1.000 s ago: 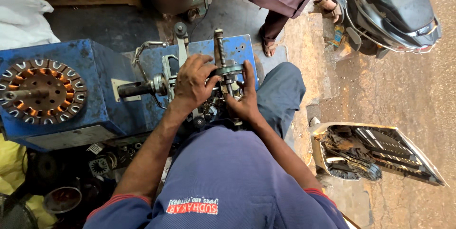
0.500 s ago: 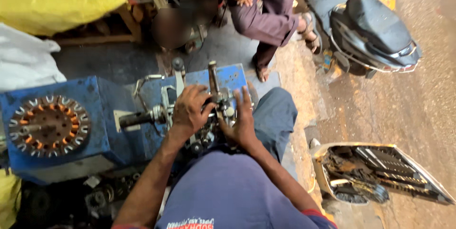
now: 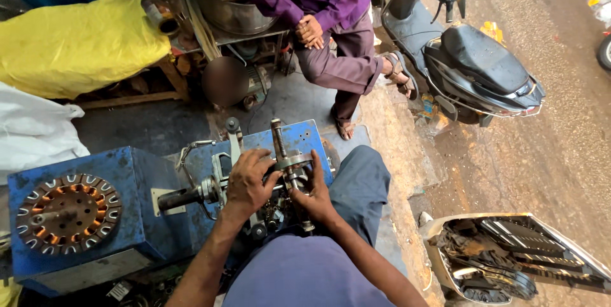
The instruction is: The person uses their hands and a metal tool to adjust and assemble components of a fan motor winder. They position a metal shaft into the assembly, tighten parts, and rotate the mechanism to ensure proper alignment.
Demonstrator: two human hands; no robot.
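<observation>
Hands clamped on metal fixture [image 3: 289,160] atop blue machine [image 3: 127,205]: left hand [image 3: 247,183] curled over, right hand [image 3: 313,195] pinching shaft. Best kept steady, fingers off threaded rod [image 3: 277,138]

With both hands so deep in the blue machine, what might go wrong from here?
1. The left hand and right hand grip the metal mechanism on the blue machine; fingers may get pinched if a part turns or slips.
2. The bare hands could be cut on the metal edges.
3. The seated person's foot rests close to the machine's far side and could be struck if something falls.
</observation>
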